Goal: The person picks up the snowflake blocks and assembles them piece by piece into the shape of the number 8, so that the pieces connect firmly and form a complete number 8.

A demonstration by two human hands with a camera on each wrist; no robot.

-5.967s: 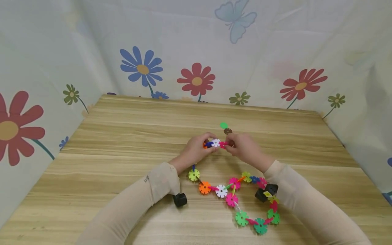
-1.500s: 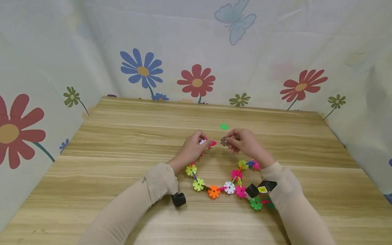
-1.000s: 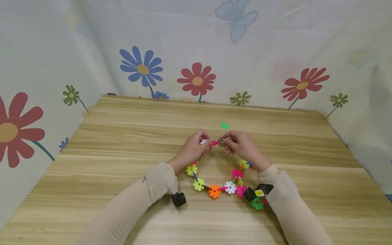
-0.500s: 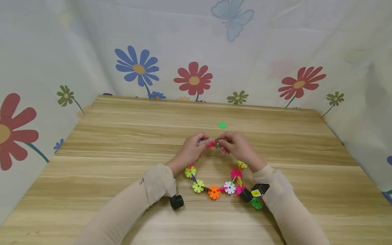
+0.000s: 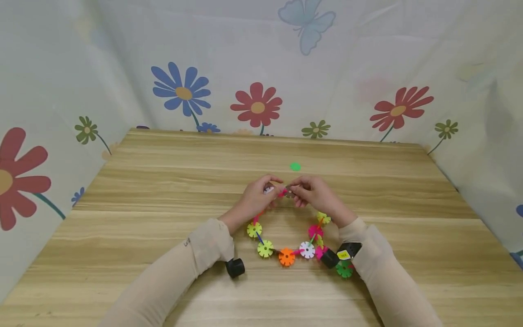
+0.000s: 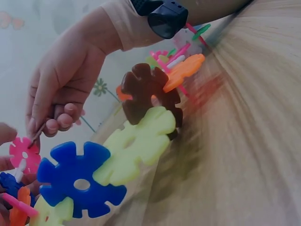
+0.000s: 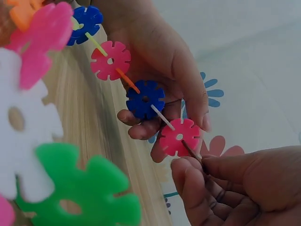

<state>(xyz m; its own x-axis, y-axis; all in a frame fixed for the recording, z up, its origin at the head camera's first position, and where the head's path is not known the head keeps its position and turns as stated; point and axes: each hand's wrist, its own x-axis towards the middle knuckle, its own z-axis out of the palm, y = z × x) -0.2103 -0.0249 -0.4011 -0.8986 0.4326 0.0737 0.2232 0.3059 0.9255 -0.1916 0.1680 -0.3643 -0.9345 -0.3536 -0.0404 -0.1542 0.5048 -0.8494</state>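
Notched plastic snowflake discs are slotted together into a long colourful chain [image 5: 265,249]. My left hand [image 5: 254,198] holds its far end, with a pink disc [image 7: 180,137] at the tip and a blue disc [image 7: 145,99] behind it. My right hand [image 5: 318,196] pinches a brown disc [image 7: 192,151] between thumb and fingers. Edge-on in the right wrist view, the brown disc meets the pink one; how deep it sits in the slot I cannot tell. Part of the chain hangs below the hands, and its right portion is hidden behind my right wrist.
A loose green disc [image 5: 295,166] lies on the wooden table [image 5: 184,172] beyond the hands. A flower-printed cloth [image 5: 347,54] stands around the table's back and sides. Black wrist cameras [image 5: 235,268] sit below each cuff.
The brown disc lay beside the green one six seconds ago. My right hand has since picked it up and brought it left against the pink disc. The chain has shifted on the table.
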